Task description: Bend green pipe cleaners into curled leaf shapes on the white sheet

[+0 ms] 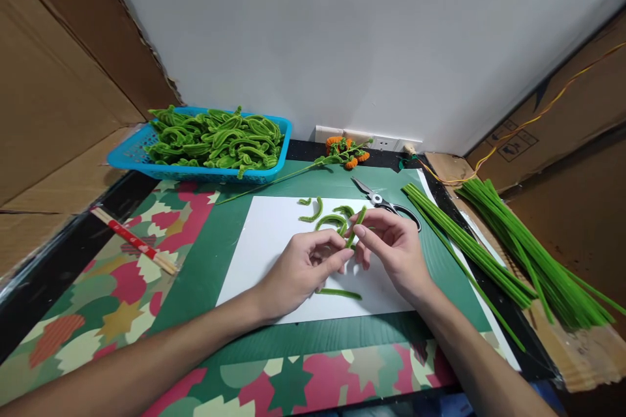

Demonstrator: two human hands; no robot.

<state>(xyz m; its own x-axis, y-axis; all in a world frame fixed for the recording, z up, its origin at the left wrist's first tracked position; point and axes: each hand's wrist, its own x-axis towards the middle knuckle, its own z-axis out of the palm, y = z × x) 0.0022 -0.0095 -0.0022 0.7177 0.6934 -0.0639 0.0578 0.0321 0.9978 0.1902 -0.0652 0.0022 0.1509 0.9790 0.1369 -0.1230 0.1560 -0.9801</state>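
Above a white sheet (264, 241), my left hand (308, 267) and my right hand (386, 244) hold a short green fuzzy stem piece (355, 227) between them, fingers closed on it. The piece slants upward, its lower end at my left fingertips and its upper part at my right thumb and fingers. Several curved green pieces (330, 218) lie on the sheet behind my hands, partly hidden by them. A straight green piece (341, 294) lies on the sheet nearer to me.
Scissors (375, 199) lie behind my right hand. A blue basket (195, 174) holds many green curled pieces. Green stems (469, 247) lie at right, with another bundle (533, 254) beyond. An orange-flowered stem (323, 161) lies at the back, wrapped chopsticks (134, 241) at left.
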